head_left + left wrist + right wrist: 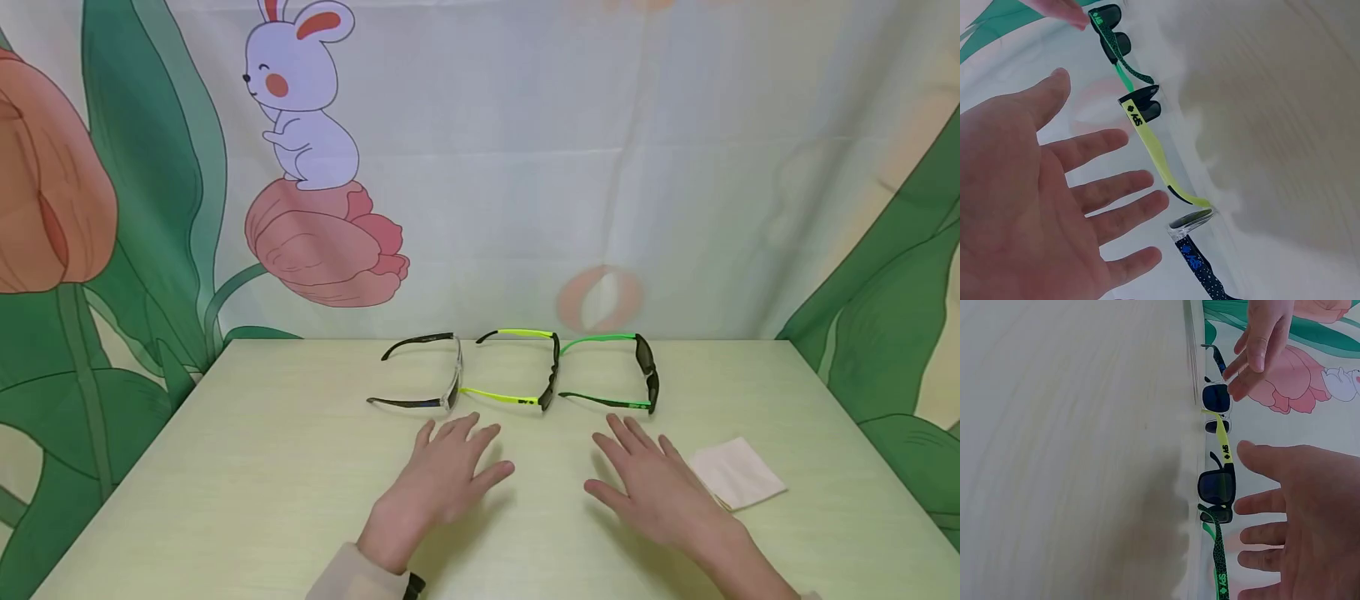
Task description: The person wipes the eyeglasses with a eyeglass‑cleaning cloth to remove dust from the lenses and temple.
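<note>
Sunglasses [554,374] rest on the table [247,467] near left fingers [484,437] and right fingers [610,449] spread wide

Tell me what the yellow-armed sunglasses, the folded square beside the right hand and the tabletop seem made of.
Yellow-armed sunglasses: probably moulded plastic, given the bright, smooth-looking arms.
Folded square: likely cloth, matte, judging by its soft, layered edges, though paper is possible.
Tabletop: wood or wood-look laminate, fairly matte; faint grain-like streaks fit either.
</note>
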The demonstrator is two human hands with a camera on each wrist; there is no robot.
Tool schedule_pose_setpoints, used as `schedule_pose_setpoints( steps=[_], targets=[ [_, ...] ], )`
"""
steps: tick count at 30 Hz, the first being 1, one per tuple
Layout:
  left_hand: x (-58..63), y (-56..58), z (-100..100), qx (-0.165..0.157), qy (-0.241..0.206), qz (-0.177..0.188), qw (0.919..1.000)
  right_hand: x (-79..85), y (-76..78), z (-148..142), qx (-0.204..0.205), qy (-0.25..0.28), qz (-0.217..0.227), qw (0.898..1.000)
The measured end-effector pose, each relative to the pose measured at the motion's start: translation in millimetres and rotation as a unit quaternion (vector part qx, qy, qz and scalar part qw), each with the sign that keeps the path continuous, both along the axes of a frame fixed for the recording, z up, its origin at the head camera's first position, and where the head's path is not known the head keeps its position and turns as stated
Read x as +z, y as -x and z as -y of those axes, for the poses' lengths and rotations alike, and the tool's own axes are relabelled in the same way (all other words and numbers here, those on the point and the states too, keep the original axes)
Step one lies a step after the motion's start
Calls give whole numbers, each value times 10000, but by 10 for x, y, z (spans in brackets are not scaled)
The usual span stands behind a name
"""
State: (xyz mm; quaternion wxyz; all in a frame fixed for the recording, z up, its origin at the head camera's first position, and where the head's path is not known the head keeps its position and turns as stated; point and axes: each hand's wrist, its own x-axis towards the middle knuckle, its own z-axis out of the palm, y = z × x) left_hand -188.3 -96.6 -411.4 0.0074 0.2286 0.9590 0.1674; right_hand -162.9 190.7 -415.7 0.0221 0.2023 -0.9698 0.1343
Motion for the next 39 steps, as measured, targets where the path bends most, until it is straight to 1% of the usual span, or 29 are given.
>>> schedule_pose_setpoints(
  steps=[3, 6, 10, 18, 22, 29, 33, 39],
  targets=[
    [10, 13, 0, -103, 29, -51, 9999, 2, 13, -13, 108, -42, -120, 9999],
    [22, 19, 1, -172, 118, -103, 9997, 2, 20, -32, 107, -85, -167, 9998],
    [28, 26, 11, -185, 174, -125, 9996, -9, 6, -91, -54, -20, -193, 9998],
    [48, 55, 57, -251, 242, -209, 9992, -18, -38, -339, -445, 204, -280, 9984],
    [82, 79, 105, -214, 209, -288, 9991, 6, -44, -432, -612, 196, -304, 9975],
    [119, 129, 188, -33, 162, -306, 9994, 28, 14, -578, -855, -83, -272, 9959],
    [124, 153, 224, 50, 133, -332, 9993, 50, 41, -680, -1008, -298, -131, 9944],
    [114, 173, 250, 36, 149, -372, 9992, 60, 85, -844, -1295, -572, 275, 9896]
  ],
)
